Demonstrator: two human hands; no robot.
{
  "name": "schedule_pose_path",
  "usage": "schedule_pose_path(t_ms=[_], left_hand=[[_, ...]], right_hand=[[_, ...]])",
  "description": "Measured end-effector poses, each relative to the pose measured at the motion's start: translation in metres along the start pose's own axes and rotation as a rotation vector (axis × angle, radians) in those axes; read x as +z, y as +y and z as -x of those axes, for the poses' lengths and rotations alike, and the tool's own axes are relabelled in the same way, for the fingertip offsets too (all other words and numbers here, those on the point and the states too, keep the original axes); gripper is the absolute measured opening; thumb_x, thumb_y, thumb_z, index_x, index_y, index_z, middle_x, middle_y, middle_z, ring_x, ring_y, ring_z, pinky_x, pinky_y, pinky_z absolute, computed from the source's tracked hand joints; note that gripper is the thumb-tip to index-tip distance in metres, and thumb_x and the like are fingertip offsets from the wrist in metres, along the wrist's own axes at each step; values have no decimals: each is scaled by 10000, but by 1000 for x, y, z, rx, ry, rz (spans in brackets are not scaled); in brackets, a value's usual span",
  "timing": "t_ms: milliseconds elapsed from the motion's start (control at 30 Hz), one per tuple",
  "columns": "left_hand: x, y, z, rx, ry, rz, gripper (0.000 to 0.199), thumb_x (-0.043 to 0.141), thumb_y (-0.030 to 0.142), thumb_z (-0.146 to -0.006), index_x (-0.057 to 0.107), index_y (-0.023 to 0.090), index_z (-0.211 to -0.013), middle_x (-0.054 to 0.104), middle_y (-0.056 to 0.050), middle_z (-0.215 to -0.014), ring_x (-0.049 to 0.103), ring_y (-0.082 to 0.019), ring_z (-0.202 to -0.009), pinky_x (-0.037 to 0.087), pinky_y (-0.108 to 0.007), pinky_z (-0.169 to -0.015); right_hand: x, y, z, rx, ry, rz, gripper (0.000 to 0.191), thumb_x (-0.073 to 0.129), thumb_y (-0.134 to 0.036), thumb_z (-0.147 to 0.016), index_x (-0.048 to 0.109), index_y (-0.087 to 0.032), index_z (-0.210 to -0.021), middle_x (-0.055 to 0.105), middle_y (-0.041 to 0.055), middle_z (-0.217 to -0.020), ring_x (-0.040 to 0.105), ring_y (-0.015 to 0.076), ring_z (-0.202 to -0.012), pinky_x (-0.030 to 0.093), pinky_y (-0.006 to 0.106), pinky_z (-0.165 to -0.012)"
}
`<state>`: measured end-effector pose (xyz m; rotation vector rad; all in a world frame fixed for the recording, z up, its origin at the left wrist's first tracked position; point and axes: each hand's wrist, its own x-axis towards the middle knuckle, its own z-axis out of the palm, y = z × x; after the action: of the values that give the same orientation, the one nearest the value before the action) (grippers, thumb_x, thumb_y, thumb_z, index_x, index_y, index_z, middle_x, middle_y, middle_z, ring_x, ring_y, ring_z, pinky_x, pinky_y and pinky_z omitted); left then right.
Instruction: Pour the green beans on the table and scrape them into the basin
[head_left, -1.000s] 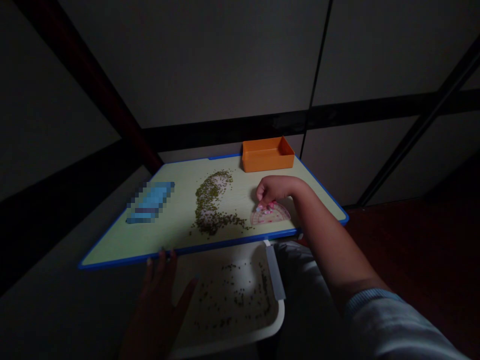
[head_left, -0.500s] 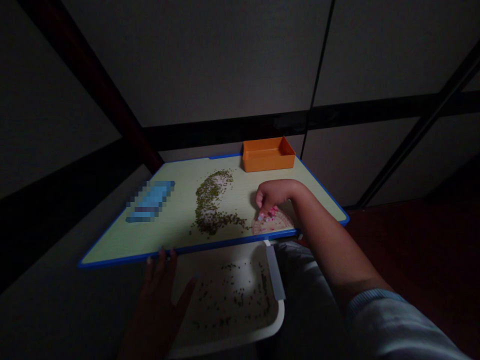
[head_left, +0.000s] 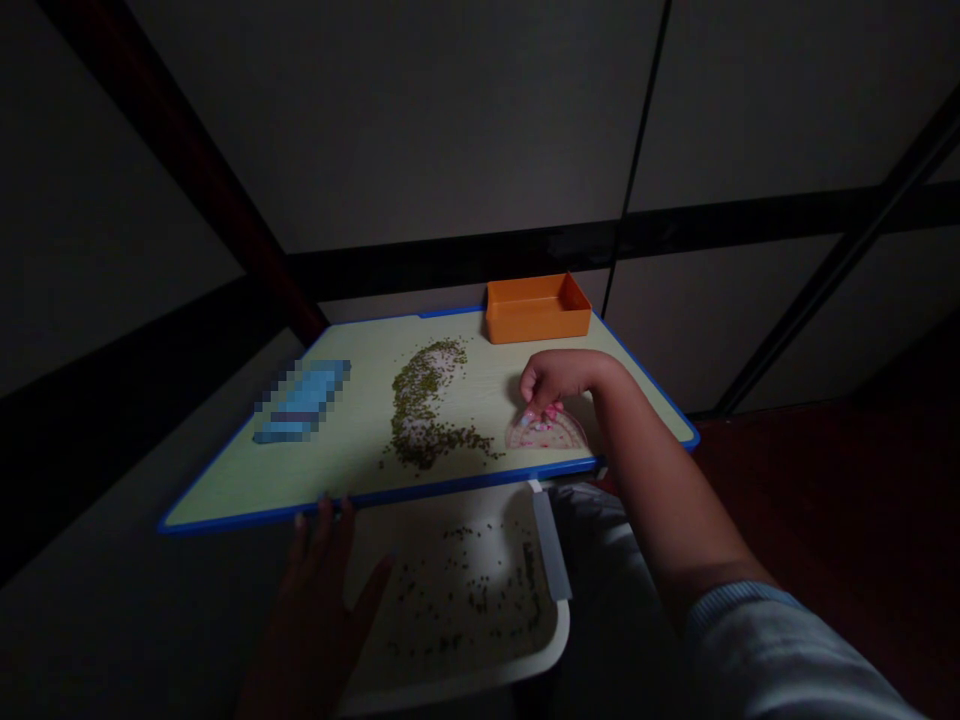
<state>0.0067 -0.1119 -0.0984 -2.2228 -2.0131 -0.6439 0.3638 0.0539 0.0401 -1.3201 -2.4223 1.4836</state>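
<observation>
My right hand [head_left: 551, 383] is closed, fingers bent down and pinched at the curved upper edge of a clear protractor [head_left: 551, 437] with pink markings, which lies flat on the small table near its front edge. Left of it, a curved pile of small greenish seeds or beans [head_left: 420, 395] spreads over the tabletop. My left hand [head_left: 319, 590] is in shadow, fingers spread, at the left side of a white plastic tub [head_left: 559, 640]. Its fingertips reach the table's front edge and its thumb lies over the tub. Dark seeds are scattered in the tub.
The pale green table [head_left: 352, 470] has a blue rim. An orange open box [head_left: 536, 325] stands at its back right. A blurred blue item [head_left: 304, 400] lies at the left. Dark cabinet panels [head_left: 450, 130] rise just behind the table.
My right hand has moved a little away from me, and the protractor has slid with it, back from the table's front edge. My left hand stays where it was.
</observation>
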Motion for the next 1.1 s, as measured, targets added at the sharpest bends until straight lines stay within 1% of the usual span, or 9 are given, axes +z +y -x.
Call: schedule_pose_path(t_ms=[167, 267, 333, 633, 767, 900, 967, 1100], left_hand=[[0, 1, 0, -8, 0, 7, 736, 410, 553, -840, 251, 230, -1482, 235, -118, -1609, 95, -334, -1508, 286, -574, -1171], [0, 1, 0, -24, -6, 7, 735, 417, 546, -838, 227, 258, -1488, 221, -92, -1617, 93, -334, -1508, 291, -572, -1170], [0, 1, 0, -12, -3, 6, 739, 415, 541, -838, 219, 256, -1490, 211, -85, -1621, 91, -333, -1509, 284, -569, -1175], [-1, 0, 1, -14, -23, 7, 737, 401, 549, -839, 234, 240, -1487, 212, -95, -1620, 77, -338, -1509, 292, -573, -1171], [-1, -1, 2, -7, -22, -2, 755, 415, 561, -836, 226, 232, -1489, 220, -113, -1616, 75, -337, -1509, 284, -577, -1172], [-2, -1, 1, 0, -29, -1, 755, 422, 557, -836, 218, 242, -1491, 214, -106, -1618, 71, -329, -1511, 283, -570, -1174], [-2, 0, 0, -6, -22, -1, 754, 418, 561, -836, 223, 238, -1489, 209, -105, -1620, 76, -329, -1511, 282, -568, -1176], [-2, 0, -1, -17, -29, -6, 745, 393, 566, -842, 238, 225, -1486, 221, -116, -1615, 81, -342, -1508, 293, -584, -1165]], right_hand=[[3, -3, -3, 1, 9, 39, 281, 811, -381, -635, 694, -127, -658, 643, -26, -524, 531, 79, -510, 403, 236, -607], [5, -5, -5, -17, -28, 37, 279, 814, -382, -631, 693, -132, -658, 644, -30, -528, 545, 83, -522, 407, 238, -618], [6, -5, -6, -31, -50, 33, 286, 817, -385, -624, 678, -136, -639, 637, -36, -520, 552, 86, -527, 407, 241, -620], [13, -7, -12, -61, -166, 13, 303, 801, -392, -625, 641, -136, -608, 632, -39, -508, 549, 87, -497, 419, 246, -604], [9, -7, -7, -41, -100, -2, 318, 808, -407, -615, 641, -136, -610, 632, -37, -508, 548, 85, -503, 414, 241, -599], [5, -5, -4, -24, -33, 17, 316, 807, -412, -618, 651, -137, -613, 627, -39, -504, 541, 84, -501, 409, 239, -595], [6, -5, -6, -36, -32, 28, 311, 805, -411, -619, 661, -137, -626, 628, -39, -508, 541, 84, -502, 406, 238, -590], [11, -6, -10, -58, -74, 17, 307, 794, -402, -634, 649, -133, -613, 634, -32, -521, 544, 82, -504, 402, 236, -582]])
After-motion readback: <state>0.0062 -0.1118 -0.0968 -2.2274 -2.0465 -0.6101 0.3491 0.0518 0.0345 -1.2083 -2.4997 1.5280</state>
